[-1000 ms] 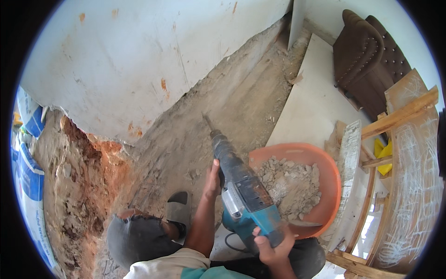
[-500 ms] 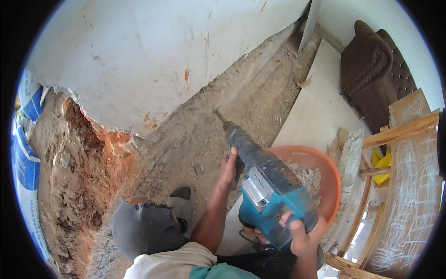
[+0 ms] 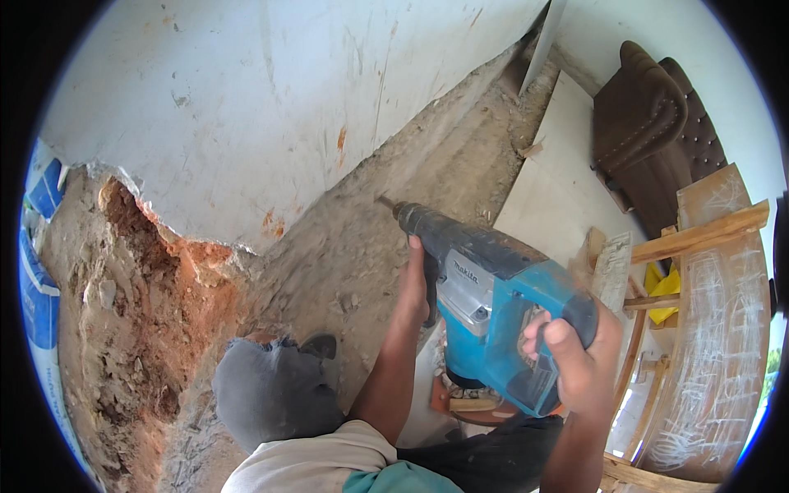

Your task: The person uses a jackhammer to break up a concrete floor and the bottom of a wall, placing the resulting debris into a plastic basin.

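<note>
A teal and black rotary hammer (image 3: 470,294) runs diagonally across the middle, held in both of my hands. My left hand (image 3: 413,283) is closed on the black side handle near its front end. My right hand (image 3: 590,355) wraps around the rear grip, thumb on the near side. The short metal bit (image 3: 386,200) points up and left, its tip at the dusty strip of dirt (image 3: 460,156) along the foot of the white wall panel. Whether the tip is sunk in or only touching, I cannot tell.
The white wall panel (image 3: 246,107) ends in a jagged edge above broken reddish soil (image 3: 201,271). An orange tub (image 3: 439,396) with rubble is mostly hidden beneath the tool. To the right stand a wooden frame (image 3: 699,234) and brown tufted chair (image 3: 641,115). Blue-white bags (image 3: 39,296) line the left.
The tool's rear has swung up and right with my right hand, so it lies flatter. Less of the bit shows. The orange tub is now largely covered; my left hand has risen slightly.
</note>
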Demonstrator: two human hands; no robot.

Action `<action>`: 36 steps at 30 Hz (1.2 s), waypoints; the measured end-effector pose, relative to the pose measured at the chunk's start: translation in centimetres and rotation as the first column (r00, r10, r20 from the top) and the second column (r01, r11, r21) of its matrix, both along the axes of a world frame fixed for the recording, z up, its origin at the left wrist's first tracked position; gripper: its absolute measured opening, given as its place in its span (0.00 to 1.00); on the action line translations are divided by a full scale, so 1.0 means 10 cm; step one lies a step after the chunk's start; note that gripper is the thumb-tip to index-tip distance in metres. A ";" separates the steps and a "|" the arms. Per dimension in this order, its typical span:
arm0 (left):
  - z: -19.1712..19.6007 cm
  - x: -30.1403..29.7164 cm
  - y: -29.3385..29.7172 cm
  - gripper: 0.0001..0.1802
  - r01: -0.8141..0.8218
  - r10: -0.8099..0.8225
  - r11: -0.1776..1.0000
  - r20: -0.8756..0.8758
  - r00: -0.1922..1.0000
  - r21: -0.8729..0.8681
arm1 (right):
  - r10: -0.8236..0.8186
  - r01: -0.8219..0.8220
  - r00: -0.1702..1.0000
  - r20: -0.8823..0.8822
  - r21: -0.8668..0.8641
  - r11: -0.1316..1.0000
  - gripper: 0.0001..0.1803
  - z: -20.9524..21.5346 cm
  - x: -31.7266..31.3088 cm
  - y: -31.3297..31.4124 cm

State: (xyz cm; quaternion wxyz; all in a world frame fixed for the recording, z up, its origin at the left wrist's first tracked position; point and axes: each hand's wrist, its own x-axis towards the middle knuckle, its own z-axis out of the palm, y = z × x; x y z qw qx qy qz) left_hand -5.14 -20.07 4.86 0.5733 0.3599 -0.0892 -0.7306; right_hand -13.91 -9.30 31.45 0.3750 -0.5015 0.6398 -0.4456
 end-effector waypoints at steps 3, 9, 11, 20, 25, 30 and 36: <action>0.11 -0.06 -0.04 0.44 -0.061 0.061 0.998 -0.056 0.997 0.012 | 0.045 -0.045 0.998 -0.045 0.003 0.999 0.30 0.06 0.01 -0.11; 0.05 -0.07 -0.09 0.42 0.031 -0.033 0.997 0.029 0.999 0.075 | 0.039 -0.037 0.999 -0.018 0.080 0.996 0.27 0.11 -0.07 -0.25; 0.09 -0.07 -0.10 0.41 0.038 -0.043 0.994 0.044 0.998 0.098 | 0.018 -0.017 1.000 -0.008 0.093 0.996 0.24 0.08 -0.09 -0.29; -0.19 0.01 -0.12 0.40 0.154 -0.192 0.967 0.180 0.965 0.204 | -0.090 0.080 0.991 0.102 0.091 0.993 0.23 -0.40 -0.03 -0.15; -0.39 0.07 -0.13 0.40 0.221 -0.245 0.967 0.219 0.944 0.129 | -0.244 0.230 0.966 0.083 0.148 0.962 0.26 -0.64 -0.06 0.07; -0.47 0.16 -0.03 0.42 0.362 -0.406 0.914 0.379 0.831 0.184 | -0.502 0.449 0.847 0.176 0.270 0.852 0.27 -0.87 -0.06 0.41; -0.31 0.11 0.06 0.41 0.336 -0.378 0.926 0.387 0.841 0.174 | -0.524 0.489 0.840 0.137 0.224 0.843 0.27 -0.84 -0.12 0.48</action>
